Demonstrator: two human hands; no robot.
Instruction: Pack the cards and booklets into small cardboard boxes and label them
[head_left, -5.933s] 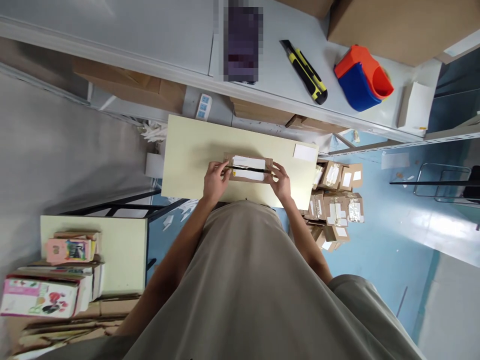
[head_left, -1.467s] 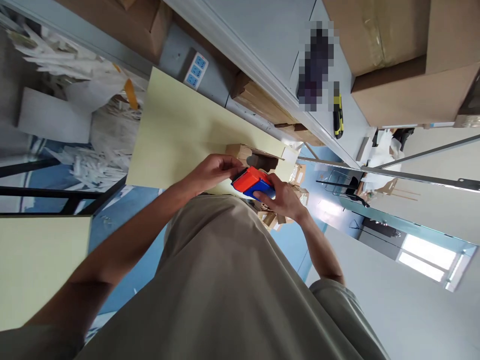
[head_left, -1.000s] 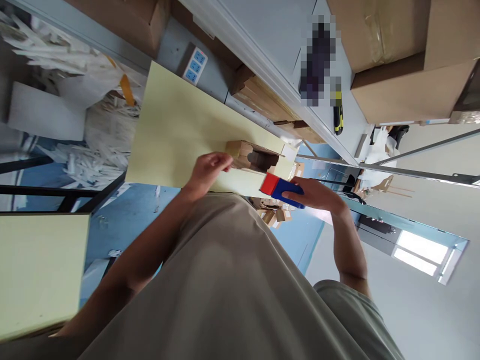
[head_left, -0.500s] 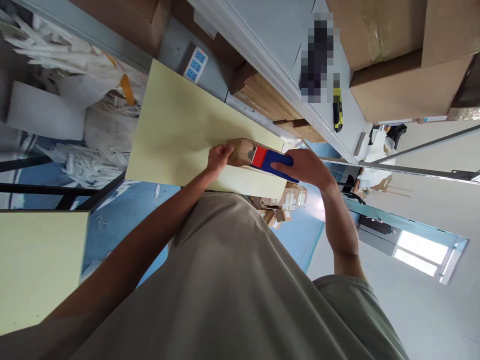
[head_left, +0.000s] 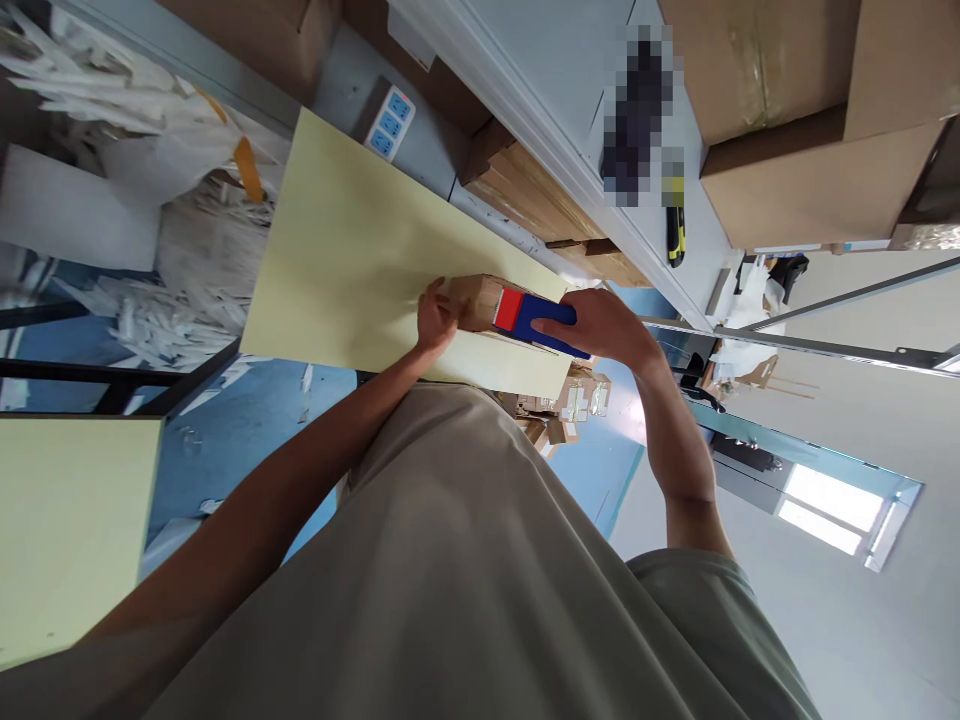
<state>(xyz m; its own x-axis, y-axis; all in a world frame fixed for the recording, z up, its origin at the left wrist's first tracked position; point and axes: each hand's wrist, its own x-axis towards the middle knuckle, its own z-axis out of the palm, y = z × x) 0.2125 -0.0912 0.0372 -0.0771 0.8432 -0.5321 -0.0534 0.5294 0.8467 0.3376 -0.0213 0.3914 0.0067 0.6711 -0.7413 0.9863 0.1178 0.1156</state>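
Note:
A small brown cardboard box lies on the pale yellow table. My left hand presses against the box's left end with its fingers curled on it. My right hand grips a red and blue tape dispenser, whose red end rests on top of the box. My grey shirt fills the lower part of the view.
A grey shelf runs above the table with a yellow and black utility knife and big cardboard boxes. A power strip sits behind the table. Taped small boxes pile on the blue floor; paper scraps lie left.
My right hand has brought the tape dispenser from the air at the right down onto the box and slid it leftward. My left hand went from free to holding the box's left end.

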